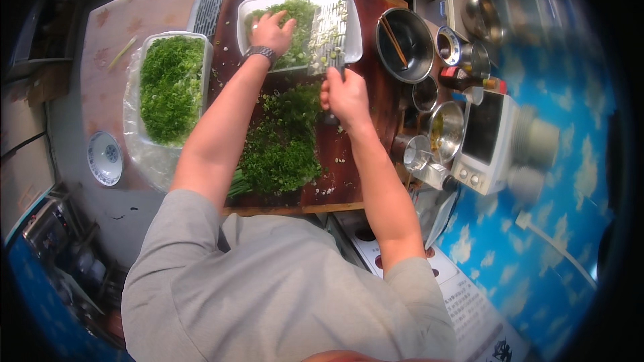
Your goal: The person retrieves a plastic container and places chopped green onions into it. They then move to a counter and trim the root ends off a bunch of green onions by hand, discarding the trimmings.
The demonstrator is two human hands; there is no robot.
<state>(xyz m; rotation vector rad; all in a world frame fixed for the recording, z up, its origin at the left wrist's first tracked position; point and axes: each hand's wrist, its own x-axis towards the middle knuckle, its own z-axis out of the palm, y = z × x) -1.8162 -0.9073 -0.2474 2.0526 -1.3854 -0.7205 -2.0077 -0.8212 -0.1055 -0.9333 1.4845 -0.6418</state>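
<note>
My right hand [346,94] is closed around the handle of a broad-bladed cleaver [329,35]. Pieces of chopped scallion cling to the blade, which is over the right part of a white plastic tray [354,27]. My left hand [272,32], fingers spread, is at the chopped scallions [302,12] in that tray; whether it holds any cannot be told. Nearer my body, a pile of chopped scallions [282,161] lies on the reddish-brown wooden board [347,181], with uncut green stalks [240,184] at its left. A second white tray [206,73] on the left is full of chopped scallions.
On the right stand a large metal bowl [417,60] with chopsticks [394,42], a bottle with a red cap [460,78], a steel bowl [457,125] and a white oven-like appliance [484,141]. A patterned dish [104,158] and clear plastic sheeting [146,161] are at the left.
</note>
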